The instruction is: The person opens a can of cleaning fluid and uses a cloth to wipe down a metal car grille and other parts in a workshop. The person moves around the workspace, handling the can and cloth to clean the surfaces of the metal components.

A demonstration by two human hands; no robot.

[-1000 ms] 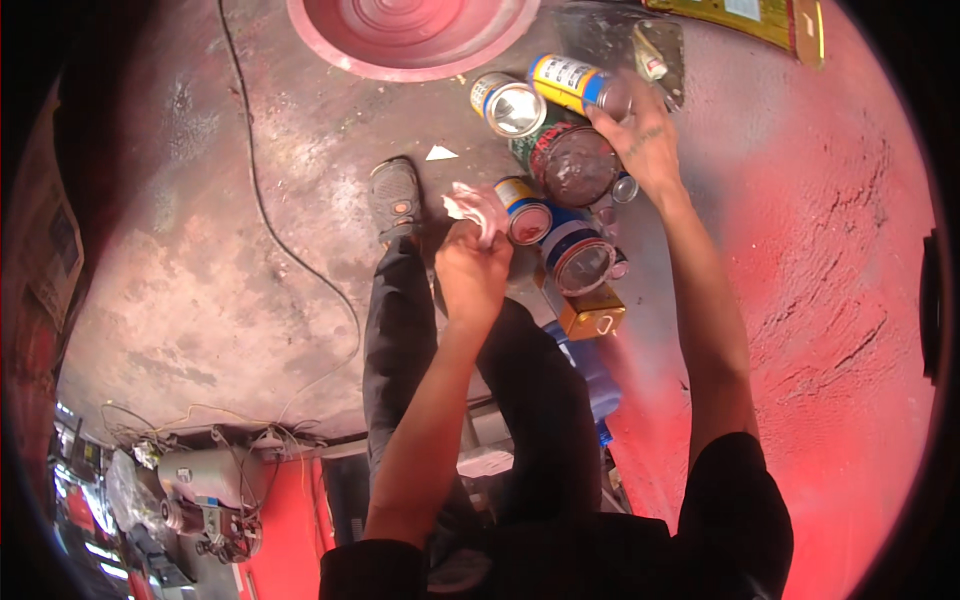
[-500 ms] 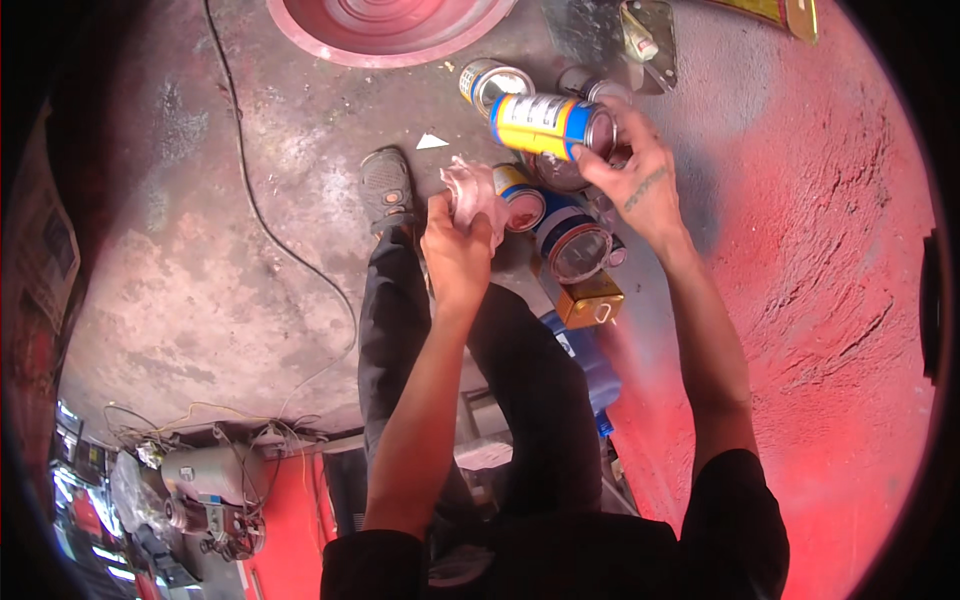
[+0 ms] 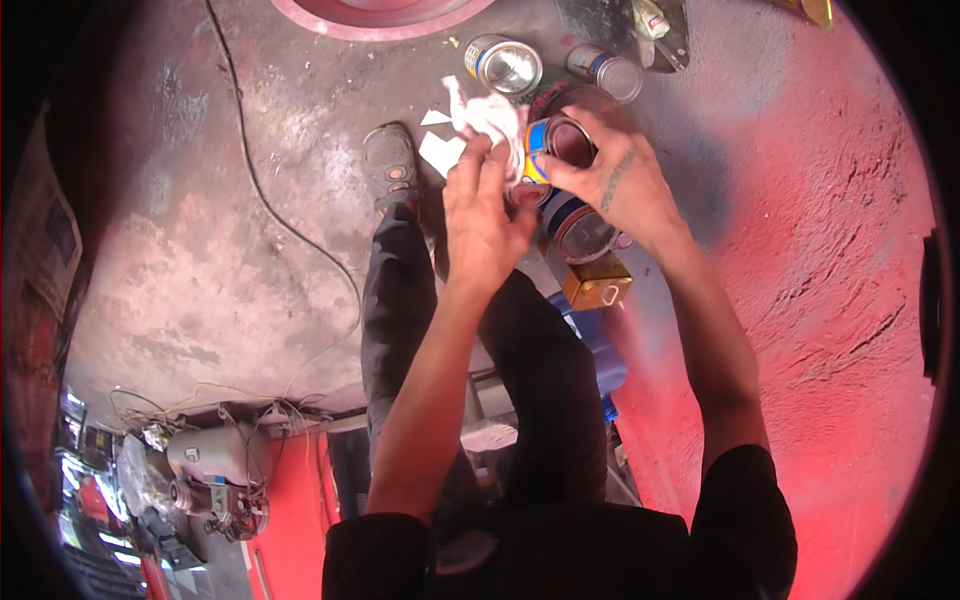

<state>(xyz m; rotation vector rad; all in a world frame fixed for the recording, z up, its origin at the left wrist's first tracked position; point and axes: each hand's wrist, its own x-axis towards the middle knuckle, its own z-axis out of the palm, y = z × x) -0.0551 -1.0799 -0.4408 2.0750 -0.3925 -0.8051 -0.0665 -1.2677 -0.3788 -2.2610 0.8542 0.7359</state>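
My right hand (image 3: 622,185) grips a small blue and yellow paint can (image 3: 537,150), thumb and fingers around its rim, and holds it tilted above the other cans. Against the can's far end is a crumpled white-pink rag (image 3: 490,118), pressed there by my left hand (image 3: 484,212). The left fingers are bent over the rag, and my hand hides part of it. Right below my hands lies a larger dark blue can (image 3: 582,228) with a dull round end. Part of another can's reddish end shows beneath the held can.
Beyond my hands stand an open silver-lined can (image 3: 508,70) and a tipped can (image 3: 612,76). Nearer are a gold rectangular tin (image 3: 597,283) and a blue container (image 3: 600,350). White paper scraps (image 3: 440,152) lie by my shoe. A pink basin (image 3: 380,30) and cable (image 3: 240,150) are farther out.
My right hand has lowered the can and brought it left, turning its end toward me. My left hand has moved the rag up onto the can. A white paper scrap now shows beside the rag.
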